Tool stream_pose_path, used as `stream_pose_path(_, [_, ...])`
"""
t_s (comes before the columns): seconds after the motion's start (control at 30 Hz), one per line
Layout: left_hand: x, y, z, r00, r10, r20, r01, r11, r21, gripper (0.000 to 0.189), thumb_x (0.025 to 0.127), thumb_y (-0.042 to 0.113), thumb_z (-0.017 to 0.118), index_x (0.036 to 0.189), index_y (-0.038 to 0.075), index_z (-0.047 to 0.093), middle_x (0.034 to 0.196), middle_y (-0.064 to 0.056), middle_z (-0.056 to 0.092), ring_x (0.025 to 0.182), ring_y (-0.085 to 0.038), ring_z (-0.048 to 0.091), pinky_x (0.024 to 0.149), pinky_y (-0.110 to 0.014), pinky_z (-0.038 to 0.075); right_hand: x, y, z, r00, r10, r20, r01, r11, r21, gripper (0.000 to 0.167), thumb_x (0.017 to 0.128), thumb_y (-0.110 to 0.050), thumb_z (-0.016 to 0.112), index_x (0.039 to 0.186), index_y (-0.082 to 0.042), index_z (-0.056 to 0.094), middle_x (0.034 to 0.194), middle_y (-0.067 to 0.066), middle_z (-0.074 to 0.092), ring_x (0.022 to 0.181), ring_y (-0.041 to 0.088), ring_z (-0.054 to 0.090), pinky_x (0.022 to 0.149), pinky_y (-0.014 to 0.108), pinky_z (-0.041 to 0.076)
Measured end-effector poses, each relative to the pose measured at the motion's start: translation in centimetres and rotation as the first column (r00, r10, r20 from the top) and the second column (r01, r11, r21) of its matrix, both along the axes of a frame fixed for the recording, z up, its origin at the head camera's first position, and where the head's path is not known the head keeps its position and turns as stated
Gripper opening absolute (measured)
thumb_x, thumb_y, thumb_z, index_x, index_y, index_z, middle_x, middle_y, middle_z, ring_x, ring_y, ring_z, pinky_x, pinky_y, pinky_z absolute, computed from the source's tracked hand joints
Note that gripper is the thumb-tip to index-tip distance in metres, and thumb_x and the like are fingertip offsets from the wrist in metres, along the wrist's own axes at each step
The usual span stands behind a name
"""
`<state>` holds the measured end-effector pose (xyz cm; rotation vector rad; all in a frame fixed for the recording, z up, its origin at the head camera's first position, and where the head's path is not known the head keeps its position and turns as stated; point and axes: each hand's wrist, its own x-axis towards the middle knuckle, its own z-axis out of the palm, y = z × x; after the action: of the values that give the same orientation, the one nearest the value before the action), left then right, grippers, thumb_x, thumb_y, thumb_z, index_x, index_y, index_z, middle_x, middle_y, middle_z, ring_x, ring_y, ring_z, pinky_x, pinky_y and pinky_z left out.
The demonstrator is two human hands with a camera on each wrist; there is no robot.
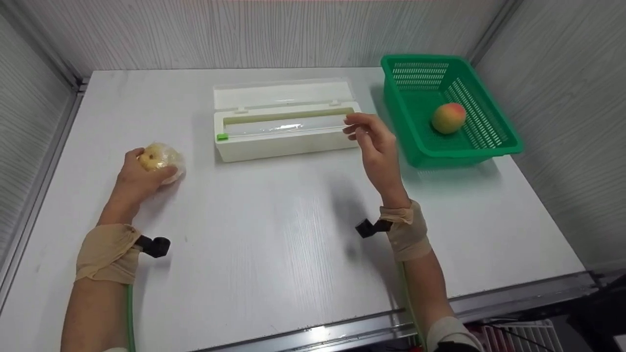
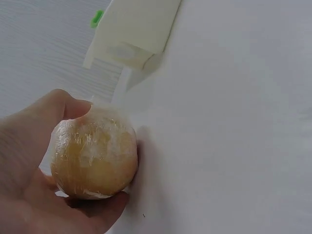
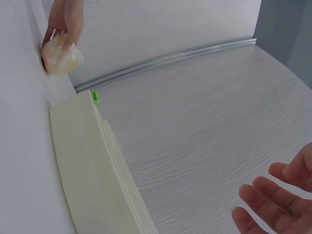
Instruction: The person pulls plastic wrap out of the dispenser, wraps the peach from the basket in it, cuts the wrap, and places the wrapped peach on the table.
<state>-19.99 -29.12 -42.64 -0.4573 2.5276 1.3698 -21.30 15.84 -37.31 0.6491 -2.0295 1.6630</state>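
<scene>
One film-wrapped fruit (image 1: pixel 165 159), I see from here, is in my left hand (image 1: pixel 138 176), fingers (image 2: pixel 111 212) curled round it, toward the left of the desk (image 1: pixel 264 220). My right hand (image 1: pixel 376 149), fingers relaxed, hovers near the open film box (image 1: pixel 288 145); another fruit (image 1: pixel 448 118) lies in the green basket (image 1: pixel 402 117).

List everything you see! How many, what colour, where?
table: one, white, centre
box: one, white, back middle
film roll: one, whitish, inside box
clip: one, green, box's left end
basket: one, green, back right
bare fruit: one, yellow-red, in basket
wrapped fruit: one, yellow, in left hand
walls: three, grey, left, back, right
rack: one, white, bottom right
wrist cameras: two, black, on wrist bands
wrist bands: two, tan, around arms
cords: two, green, along arms
left hand: one, bare, table's left
right hand: one, bare, near box
</scene>
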Motion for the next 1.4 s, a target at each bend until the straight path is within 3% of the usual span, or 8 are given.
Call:
stream_pose_path(0.2, [-0.6,0.9,0.6,1.0,-0.005,-0.022,0.004,0.999,-0.044,0.115,0.085,0.053,0.069,0.158,0.012,-0.01,0.16,-0.031,0.005,0.143,-0.047,0.022,0.117,-0.057,0.026,-0.3,0.9,-0.4,0.999,-0.02,0.036,0.021,0.999,-0.038,0.027,0.1,0.001,0.044,0.119,0.005,0.063,0.111,0.017,0.066,0.098,0.031,0.065,0.087,0.046,0.054])
stream_pose_path(0.33, [-1.0,2.0,1.5,0.984,-0.013,-0.178,-0.021,0.982,-0.186,0.109,0.082,0.045,0.073,0.158,0.009,0.004,0.157,-0.032,0.01,0.144,-0.047,0.016,0.117,-0.059,0.024,-0.5,1.2,-0.5,0.999,-0.031,0.041,0.033,0.998,-0.048,0.026,0.1,0.002,0.044,0.118,0.007,0.062,0.111,0.021,0.065,0.098,0.029,0.065,0.086,0.042,0.054])
stream_pose_path(0.4, [-1.1,3.0,2.0,0.95,-0.029,-0.311,-0.049,0.969,-0.241,0.1,0.082,0.037,0.076,0.156,0.007,0.016,0.154,-0.029,0.016,0.145,-0.044,0.015,0.118,-0.057,0.022,-0.7,1.4,-0.5,0.998,-0.04,0.042,0.042,0.998,-0.052,0.026,0.1,0.003,0.044,0.118,0.008,0.062,0.11,0.019,0.065,0.098,0.029,0.065,0.086,0.04,0.054])
stream_pose_path(0.5, [-1.5,4.9,2.7,0.861,-0.089,-0.5,-0.073,0.952,-0.296,0.079,0.083,0.024,0.076,0.147,0.003,0.035,0.147,-0.025,0.027,0.144,-0.039,0.02,0.119,-0.051,0.022,-0.8,1.5,-0.5,0.997,-0.055,0.054,0.058,0.997,-0.055,0.025,0.1,0.004,0.045,0.117,0.007,0.062,0.109,0.013,0.066,0.098,0.03,0.065,0.086,0.038,0.054])
stream_pose_path(0.67, [-2.3,8.1,3.1,0.756,-0.25,-0.605,-0.01,0.92,-0.392,0.041,0.092,0.009,0.065,0.13,0.0,0.053,0.138,-0.02,0.042,0.137,-0.036,0.036,0.114,-0.047,0.035,-1.2,1.7,-0.7,0.993,-0.069,0.097,0.075,0.996,-0.054,0.026,0.1,0.004,0.044,0.118,0.008,0.061,0.11,0.013,0.066,0.099,0.033,0.064,0.087,0.041,0.054])
stream_pose_path(1.0, [-3.8,12.1,1.4,0.688,-0.445,-0.573,0.184,0.871,-0.456,0.029,0.095,0.011,0.066,0.12,-0.001,0.06,0.126,-0.022,0.051,0.122,-0.041,0.048,0.093,-0.051,0.051,-2.8,2.0,-2.7,0.955,-0.275,0.11,0.253,0.95,0.181,0.03,0.097,0.001,0.046,0.121,-0.001,0.064,0.119,0.013,0.064,0.113,0.024,0.058,0.092,0.036,0.05])
stream_pose_path(1.23, [-4.0,12.8,0.4,0.672,-0.466,-0.576,0.076,0.817,-0.572,0.023,0.093,0.004,0.065,0.114,-0.005,0.061,0.12,-0.025,0.054,0.119,-0.043,0.05,0.082,-0.05,0.056,-4.4,1.8,-5.4,0.934,-0.327,0.145,0.217,0.84,0.497,0.041,0.094,0.001,0.046,0.134,0.005,0.052,0.147,0.023,0.045,0.139,0.036,0.039,0.115,0.047,0.033])
stream_pose_path(1.4, [-4.5,13.0,0.3,0.681,-0.439,-0.586,0.06,0.831,-0.552,0.02,0.094,0.005,0.064,0.111,-0.006,0.062,0.117,-0.024,0.055,0.119,-0.041,0.051,0.078,-0.051,0.056,-4.8,1.7,-6.5,0.929,-0.357,0.101,0.216,0.742,0.634,0.046,0.095,-0.001,0.047,0.14,0.005,0.046,0.152,0.023,0.039,0.142,0.039,0.032,0.117,0.048,0.029])
